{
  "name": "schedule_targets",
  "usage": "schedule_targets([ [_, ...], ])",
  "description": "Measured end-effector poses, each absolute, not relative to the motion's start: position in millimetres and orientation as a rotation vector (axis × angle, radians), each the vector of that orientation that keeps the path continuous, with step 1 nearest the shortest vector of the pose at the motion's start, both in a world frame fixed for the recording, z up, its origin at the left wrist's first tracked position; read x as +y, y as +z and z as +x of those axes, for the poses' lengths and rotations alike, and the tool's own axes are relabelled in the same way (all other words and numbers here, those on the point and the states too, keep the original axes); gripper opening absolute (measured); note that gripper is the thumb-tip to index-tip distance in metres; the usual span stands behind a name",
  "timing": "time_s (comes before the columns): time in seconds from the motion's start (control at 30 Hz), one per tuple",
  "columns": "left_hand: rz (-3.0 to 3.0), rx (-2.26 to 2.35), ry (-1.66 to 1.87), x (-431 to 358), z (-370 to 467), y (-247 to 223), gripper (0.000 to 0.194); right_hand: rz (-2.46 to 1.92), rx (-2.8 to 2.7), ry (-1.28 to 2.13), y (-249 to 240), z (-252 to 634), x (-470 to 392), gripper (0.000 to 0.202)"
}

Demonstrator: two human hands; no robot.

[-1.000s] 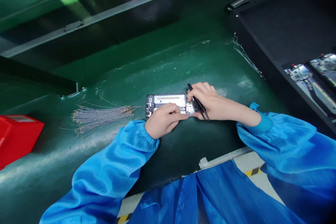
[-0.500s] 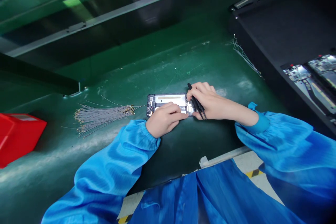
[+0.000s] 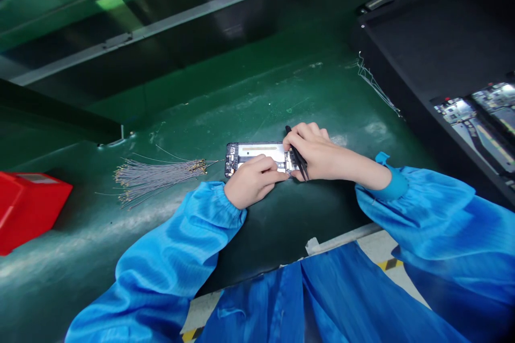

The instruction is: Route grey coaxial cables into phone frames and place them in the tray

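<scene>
An opened phone (image 3: 257, 149) lies flat on the green mat, its inner boards and silvery middle facing up. My left hand (image 3: 253, 179) rests over its near edge, fingers curled against the phone with the fingertips close to the right-hand board. Black tweezers (image 3: 296, 153) are tucked in my right hand (image 3: 316, 153), points hanging toward me. That hand's thumb and index finger span the phone's right end, touching its edges. Whatever lies under the right fingertips is hidden. Left of the phone is a bundle of thin grey cables (image 3: 159, 179) with gold-coloured ends.
A red bin (image 3: 34, 209) stands at the far left. On the right, a black tray (image 3: 434, 48) holds more opened phones (image 3: 462, 118). A few loose cables (image 3: 378, 88) lie beside the tray. A metal rail (image 3: 181, 13) crosses the back.
My right hand has shifted slightly left along the phone's right end, the tweezers moving with it. My left hand has stayed nearly in place on the phone.
</scene>
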State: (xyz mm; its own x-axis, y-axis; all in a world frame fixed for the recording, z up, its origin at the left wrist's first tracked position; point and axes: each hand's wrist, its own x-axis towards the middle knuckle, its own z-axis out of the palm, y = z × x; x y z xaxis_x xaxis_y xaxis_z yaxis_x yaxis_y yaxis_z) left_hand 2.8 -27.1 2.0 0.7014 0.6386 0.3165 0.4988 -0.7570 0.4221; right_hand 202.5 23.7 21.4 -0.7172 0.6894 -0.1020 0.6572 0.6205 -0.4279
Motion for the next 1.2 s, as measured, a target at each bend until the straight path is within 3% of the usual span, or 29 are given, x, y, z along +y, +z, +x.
schedule_targets([
  [0.5, 2.367, 0.918, 0.698, -27, 5, 5, 0.019, -1.141, -2.756, 0.667, 15, 201, 27, 0.043],
  [0.67, 2.386, 0.907, 0.689, -26, 5, 5, 0.019, -1.207, -2.851, 0.547, 23, 192, 26, 0.036],
  [0.93, 2.363, 0.973, 0.73, -27, 6, 4, 0.017, -0.903, -2.814, 0.702, 19, 201, 28, 0.029],
  [1.2, 2.324, 1.092, 0.656, -28, 11, 6, 0.012, -0.778, -3.013, 0.428, 28, 191, 37, 0.03],
])
